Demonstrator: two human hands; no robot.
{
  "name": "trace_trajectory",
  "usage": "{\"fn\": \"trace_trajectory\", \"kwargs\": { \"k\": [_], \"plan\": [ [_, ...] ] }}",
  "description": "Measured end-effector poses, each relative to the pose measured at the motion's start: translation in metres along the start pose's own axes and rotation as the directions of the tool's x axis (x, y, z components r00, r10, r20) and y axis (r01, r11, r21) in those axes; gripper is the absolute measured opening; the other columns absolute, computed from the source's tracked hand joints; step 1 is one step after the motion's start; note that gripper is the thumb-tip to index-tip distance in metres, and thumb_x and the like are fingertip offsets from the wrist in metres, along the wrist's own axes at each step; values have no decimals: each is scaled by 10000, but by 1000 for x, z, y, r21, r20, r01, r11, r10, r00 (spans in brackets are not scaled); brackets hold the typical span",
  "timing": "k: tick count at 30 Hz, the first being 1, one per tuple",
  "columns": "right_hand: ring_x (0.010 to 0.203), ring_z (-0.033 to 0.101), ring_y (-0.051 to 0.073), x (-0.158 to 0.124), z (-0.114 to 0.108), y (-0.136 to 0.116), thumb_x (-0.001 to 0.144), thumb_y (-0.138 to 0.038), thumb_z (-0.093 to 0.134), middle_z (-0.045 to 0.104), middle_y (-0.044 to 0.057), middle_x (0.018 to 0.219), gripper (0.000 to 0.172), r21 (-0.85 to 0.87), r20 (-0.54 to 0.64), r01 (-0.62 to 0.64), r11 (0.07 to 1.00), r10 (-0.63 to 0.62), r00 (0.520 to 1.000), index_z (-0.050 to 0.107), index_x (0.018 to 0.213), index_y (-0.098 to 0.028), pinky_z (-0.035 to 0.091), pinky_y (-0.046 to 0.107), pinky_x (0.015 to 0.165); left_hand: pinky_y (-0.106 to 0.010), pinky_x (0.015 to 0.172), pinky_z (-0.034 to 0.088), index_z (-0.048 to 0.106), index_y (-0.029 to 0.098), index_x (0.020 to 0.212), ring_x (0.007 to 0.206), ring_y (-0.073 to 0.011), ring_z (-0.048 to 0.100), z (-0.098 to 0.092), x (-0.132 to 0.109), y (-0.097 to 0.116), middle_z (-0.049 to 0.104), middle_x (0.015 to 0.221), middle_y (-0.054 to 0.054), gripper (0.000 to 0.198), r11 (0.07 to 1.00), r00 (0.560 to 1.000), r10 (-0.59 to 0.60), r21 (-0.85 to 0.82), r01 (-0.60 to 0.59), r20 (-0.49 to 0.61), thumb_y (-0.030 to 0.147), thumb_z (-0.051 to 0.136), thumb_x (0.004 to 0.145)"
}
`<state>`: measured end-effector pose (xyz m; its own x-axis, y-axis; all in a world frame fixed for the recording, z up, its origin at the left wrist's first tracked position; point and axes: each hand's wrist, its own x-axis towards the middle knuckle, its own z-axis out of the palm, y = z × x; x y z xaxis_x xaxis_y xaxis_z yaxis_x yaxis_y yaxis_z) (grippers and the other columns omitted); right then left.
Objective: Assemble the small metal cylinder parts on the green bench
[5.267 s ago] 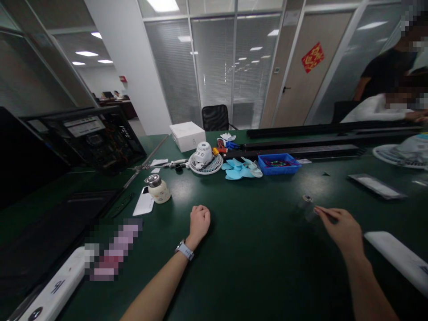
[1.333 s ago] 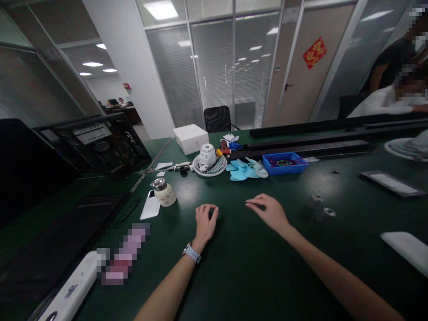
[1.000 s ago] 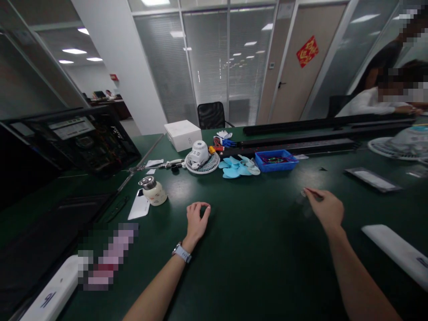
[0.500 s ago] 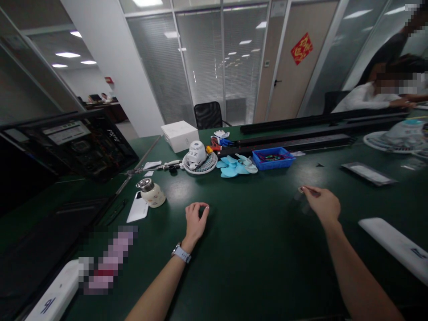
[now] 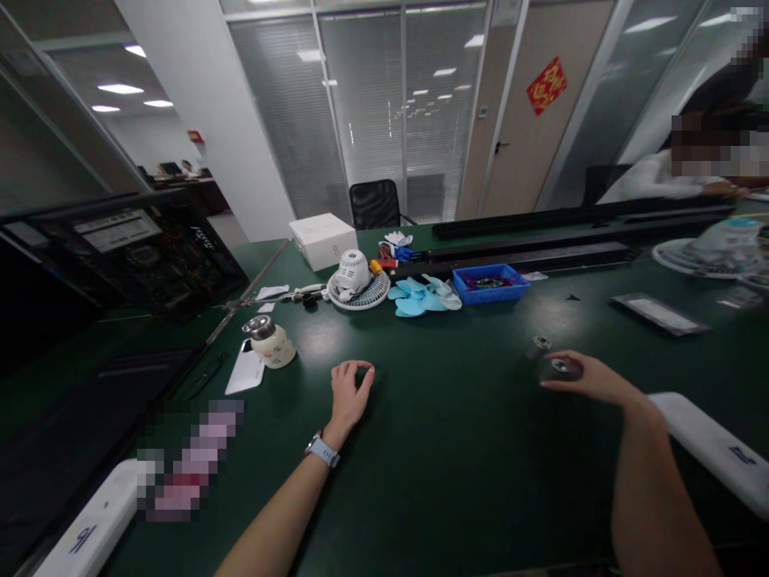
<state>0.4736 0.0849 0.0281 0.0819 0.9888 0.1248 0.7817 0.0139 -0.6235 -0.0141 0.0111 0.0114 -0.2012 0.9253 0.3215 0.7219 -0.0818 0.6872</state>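
Note:
My right hand (image 5: 597, 381) has its thumb and fingers around a small, dark-topped metal cylinder (image 5: 560, 366) standing on the green table. A second short metal cylinder (image 5: 539, 346) stands just beyond it, apart from the fingertips. My left hand (image 5: 350, 389) rests on the table with its fingers loosely curled, the thumb near the index fingertip and nothing visible between them. A watch (image 5: 323, 449) is on the left wrist. The nearest thing to that hand is a cream bottle with a metal lid (image 5: 273, 344), off to its left.
Light blue fan blades (image 5: 420, 296), a white fan part (image 5: 354, 280) and a blue tray (image 5: 489, 287) line the back. White bars (image 5: 714, 449) lie at both sides. An opened screen (image 5: 138, 248) stands left. A person in a white sleeve (image 5: 649, 178) sits at far right.
My right hand has moved from the farther cylinder toward me, and its fingers are now around the nearer one. The farther cylinder stands uncovered. My left hand stays put.

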Motion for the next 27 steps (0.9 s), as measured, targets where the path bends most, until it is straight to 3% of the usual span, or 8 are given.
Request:
{"fn": "trace_trajectory", "kwargs": {
  "k": [3, 5, 8, 12, 16, 20, 25, 27],
  "plan": [
    [855, 706, 273, 2, -4, -4, 540, -436, 817, 742, 118, 940, 477, 87, 317, -45, 995, 15, 948, 743, 945, -196, 558, 386, 775, -445, 959, 403, 663, 246, 963, 1047, -255, 491, 1, 0, -1, 623, 1037, -56, 245, 1000, 1000, -8, 0, 8, -8, 437, 525, 895],
    [911, 698, 292, 1, -4, -18, 560, -438, 812, 739, 125, 989, 517, 86, 278, -41, 995, 16, 961, 740, 1008, -189, 539, 425, 850, -445, 961, 401, 664, 244, 966, 1047, -254, 488, 1, 0, -1, 620, 1037, -57, 248, 1000, 1000, -8, -3, 8, -8, 438, 529, 894],
    [978, 682, 276, -7, 14, -61, 649, -449, 770, 726, 105, 1069, 643, 180, 188, 91, 979, -125, 974, 643, 1227, -199, 504, 457, 936, -442, 958, 404, 665, 241, 962, 1043, -251, 488, 0, 0, -1, 619, 1035, -57, 247, 1000, 1000, -6, -6, 6, 3, 437, 530, 894],
    [1054, 641, 221, -39, 73, -138, 775, -434, 692, 701, 55, 1136, 670, 287, 110, 344, 894, -387, 915, 465, 1381, -261, 470, 441, 978, -435, 947, 405, 664, 243, 951, 1038, -250, 492, 0, 0, 1, 616, 1030, -56, 236, 1000, 1000, -8, 5, 8, 0, 428, 526, 899],
    [1106, 596, 219, -70, 129, -189, 792, -423, 694, 682, 27, 1148, 548, 304, 222, 400, 865, -472, 853, 510, 1291, -291, 459, 425, 953, -429, 943, 404, 664, 241, 959, 1035, -245, 488, 0, 0, 1, 615, 1037, -55, 237, 1000, 1000, 8, 9, -8, 3, 421, 519, 906],
    [1129, 583, 234, -82, 150, -202, 783, -410, 709, 650, 43, 1203, 561, 302, 289, 398, 866, -481, 828, 503, 1292, -297, 447, 426, 942, -427, 955, 401, 665, 235, 949, 1038, -239, 489, 0, -1, 3, 615, 1023, -51, 198, 998, 998, 55, 10, -55, -7, 379, 536, 904],
    [1199, 544, 270, -77, 144, -188, 610, -513, 820, 568, 76, 1338, 944, 271, 201, 478, 835, -535, 820, 371, 1414, -305, 343, 490, 1043, -426, 1003, 395, 669, 262, 1015, 1112, -232, 470, 5, -12, 19, 577, 1106, -53, 199, 989, 990, 137, -57, -139, -29, 383, 558, 901],
    [1231, 516, 282, -73, 138, -176, 581, -557, 818, 526, 86, 1383, 981, 250, 162, 469, 847, -514, 842, 373, 1417, -303, 330, 495, 1056, -433, 1035, 380, 676, 287, 1058, 1174, -239, 436, 9, -18, 29, 533, 1189, -57, 226, 981, 984, 177, -74, -178, -24, 401, 592, 882]
  ]
}}
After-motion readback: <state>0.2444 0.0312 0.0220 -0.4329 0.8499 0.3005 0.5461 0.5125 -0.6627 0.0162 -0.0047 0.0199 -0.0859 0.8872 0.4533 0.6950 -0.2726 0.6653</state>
